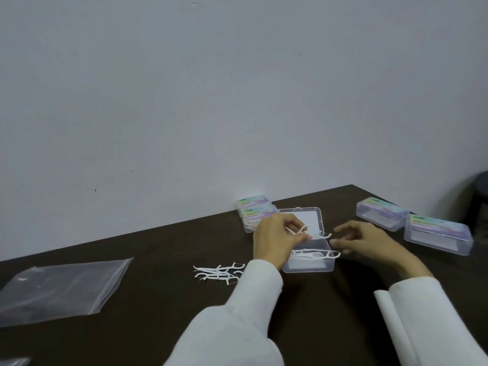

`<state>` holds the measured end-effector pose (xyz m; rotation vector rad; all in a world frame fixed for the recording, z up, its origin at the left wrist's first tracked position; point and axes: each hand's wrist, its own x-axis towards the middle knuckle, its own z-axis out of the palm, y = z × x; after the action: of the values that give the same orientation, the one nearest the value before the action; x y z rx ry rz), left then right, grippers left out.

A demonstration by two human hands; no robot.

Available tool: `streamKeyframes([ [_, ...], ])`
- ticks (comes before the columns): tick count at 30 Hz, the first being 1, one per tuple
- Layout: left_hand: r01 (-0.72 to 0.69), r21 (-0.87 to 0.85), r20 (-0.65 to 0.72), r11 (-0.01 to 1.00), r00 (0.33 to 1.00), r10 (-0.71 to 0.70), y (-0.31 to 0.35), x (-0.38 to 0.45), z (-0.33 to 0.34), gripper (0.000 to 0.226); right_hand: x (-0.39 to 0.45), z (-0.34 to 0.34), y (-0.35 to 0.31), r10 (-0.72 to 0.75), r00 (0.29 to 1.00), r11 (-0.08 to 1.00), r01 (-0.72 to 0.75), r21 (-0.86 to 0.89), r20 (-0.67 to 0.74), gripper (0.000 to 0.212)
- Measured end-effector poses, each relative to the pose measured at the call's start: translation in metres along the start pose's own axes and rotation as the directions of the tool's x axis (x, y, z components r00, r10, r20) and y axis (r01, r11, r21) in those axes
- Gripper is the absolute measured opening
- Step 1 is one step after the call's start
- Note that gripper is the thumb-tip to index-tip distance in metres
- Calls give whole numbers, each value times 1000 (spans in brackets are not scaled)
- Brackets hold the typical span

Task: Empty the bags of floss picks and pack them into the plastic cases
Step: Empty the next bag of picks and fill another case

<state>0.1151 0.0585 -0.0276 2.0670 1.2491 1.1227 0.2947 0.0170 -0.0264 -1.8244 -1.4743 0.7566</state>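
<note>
An open clear plastic case (309,265) lies on the dark table, its lid (314,215) tipped back toward the wall. A few white floss picks (317,254) rest across its rim. My left hand (274,240) is over the case, pinching floss picks (303,231) between thumb and fingers. My right hand (369,241) hovers just right of the case, fingers spread, holding nothing. A small heap of loose floss picks (219,272) lies on the table left of my left sleeve. An empty clear zip bag (60,287) lies flat at the far left.
Two shut cases (253,212) are stacked against the wall behind the open one. Two more shut cases (377,212) (438,233) sit at the right. Part of another bag (13,361) shows at the bottom left corner. The table's far edge meets a plain wall.
</note>
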Motion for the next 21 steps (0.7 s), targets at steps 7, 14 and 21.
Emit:
streamKeyframes([
  [7,-36,64,120,997,992,28,-5,1,8,23,-2,-5,-2,21,972,990,-52,128,235,21],
  [14,12,-36,138,999,990,-7,-13,1,0,15,0,-2,-4,-110,994,993,110,44,-3,8],
  [21,54,-157,70,986,997,-43,-29,4,-23,11,-4,5,-13,-188,982,982,188,16,-22,10],
])
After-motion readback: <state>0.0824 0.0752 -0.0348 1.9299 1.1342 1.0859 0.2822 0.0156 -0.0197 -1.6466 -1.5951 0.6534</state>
